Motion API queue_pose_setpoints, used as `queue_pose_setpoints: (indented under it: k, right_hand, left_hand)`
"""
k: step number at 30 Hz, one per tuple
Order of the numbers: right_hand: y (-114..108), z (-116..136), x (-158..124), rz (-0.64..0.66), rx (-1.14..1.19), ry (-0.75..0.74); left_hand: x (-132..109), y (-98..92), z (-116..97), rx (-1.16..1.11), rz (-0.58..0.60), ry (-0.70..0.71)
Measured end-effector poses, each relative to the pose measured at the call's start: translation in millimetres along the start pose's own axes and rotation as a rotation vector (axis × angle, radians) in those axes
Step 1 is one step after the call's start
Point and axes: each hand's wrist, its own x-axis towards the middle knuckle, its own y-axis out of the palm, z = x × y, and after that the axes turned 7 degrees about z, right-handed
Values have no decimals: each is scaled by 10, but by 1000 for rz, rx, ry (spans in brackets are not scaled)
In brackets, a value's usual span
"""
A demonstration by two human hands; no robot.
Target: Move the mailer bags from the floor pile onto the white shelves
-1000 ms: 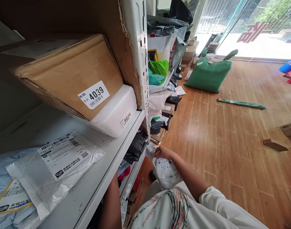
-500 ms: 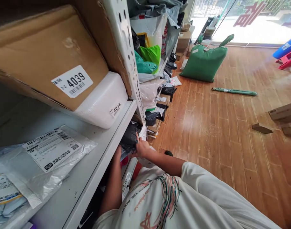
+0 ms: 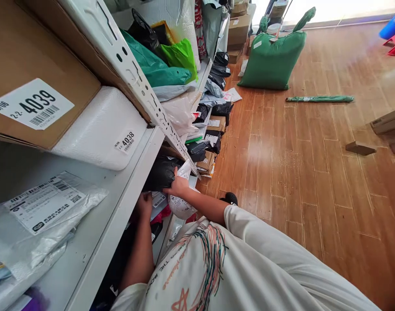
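On the lower shelf my right hand point(image 3: 178, 185) is closed on the near edge of a black plastic parcel point(image 3: 160, 173), thumb on its side. My left hand point(image 3: 145, 202) is below the upper shelf's edge with its fingers curled. It is beside a grey parcel with a white label point(image 3: 158, 199); whatever is in those fingers is hidden. A clear and white plastic package point(image 3: 181, 207) hangs close under my right wrist. Something bright pink point(image 3: 165, 213) shows beneath the grey parcel.
Above my left arm, the upper shelf point(image 3: 119, 207) carries a carton marked 4039 point(image 3: 80, 103), a white foam-wrapped box marked 4038 point(image 3: 103, 129) and a clear-bagged parcel point(image 3: 51, 207). A perforated white post point(image 3: 142, 86) rises ahead. A green sack point(image 3: 271, 60) stands on the floor.
My left hand has drawn back from the black parcel, and more of the grey labelled parcel shows. My right hand stays on the black parcel. The view has shifted down and to the right.
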Motion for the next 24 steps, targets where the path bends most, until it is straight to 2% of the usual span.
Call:
queue_pose_setpoints:
  k: [3, 4, 7, 8, 9, 11, 13, 15, 17, 20, 22, 24]
  right_hand:
    - [51, -1, 45, 16, 13, 5]
    - [74, 1, 54, 21, 13, -8]
    - [135, 9, 59, 34, 11, -28]
    - [142, 8, 56, 39, 10, -31]
    - [141, 1, 51, 48, 8, -34]
    - [116, -34, 35, 79, -2, -54]
    - [85, -103, 10, 119, -30, -90]
    - [72, -195, -24, 144, -83, -119]
    - [83, -297, -63, 143, -138, -133]
    - [76, -452, -123, 116, -184, -131]
    - [5, -575, -163, 88, -187, -106]
    - [-131, -737, -208, 59, -182, -62]
  left_hand:
    - [-260, 40, 55, 15, -74, 99]
    - [-350, 62, 80, 37, -45, 123]
    - [-550, 116, 140, 81, 149, 157]
    - [-584, 115, 143, 86, 171, 173]
    - [-604, 99, 130, 89, 139, 191]
    - [-617, 18, 40, 96, -45, 208]
    - [-612, -108, -150, 96, -252, 196]
    - [-591, -230, -429, 82, -347, 205]
    - [-530, -294, -745, 75, -295, 267]
    - [-331, -252, -1140, 74, -106, 307]
    - [-144, -188, -1287, 50, -16, 259]
    - [45, -171, -1346, -3, 44, 193]
